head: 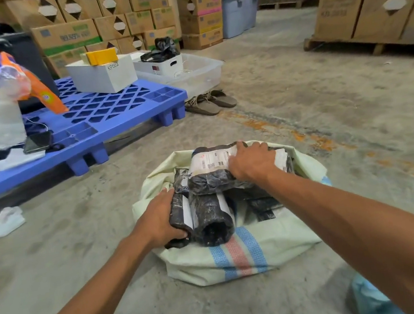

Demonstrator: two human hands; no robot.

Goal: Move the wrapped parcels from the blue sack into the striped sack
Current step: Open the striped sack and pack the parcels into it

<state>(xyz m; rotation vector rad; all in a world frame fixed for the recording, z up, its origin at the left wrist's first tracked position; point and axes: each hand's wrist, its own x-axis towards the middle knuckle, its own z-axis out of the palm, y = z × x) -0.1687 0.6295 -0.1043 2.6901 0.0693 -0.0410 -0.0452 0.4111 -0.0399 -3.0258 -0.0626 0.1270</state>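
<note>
The striped sack, pale with blue and red stripes, lies open on the concrete floor in front of me. Several black-wrapped parcels are stacked in its mouth. My left hand grips a narrow black rolled parcel at the sack's left side, next to a fatter black roll. My right hand presses down on a black parcel with a white shipping label on top of the stack. A bit of the blue sack shows at the bottom right edge, under my right forearm.
A blue plastic pallet stands to the left, carrying a white box, a phone and bags. A clear tub and a pair of sandals sit behind it. Stacked cartons line the back and a wooden pallet of cartons fills the right.
</note>
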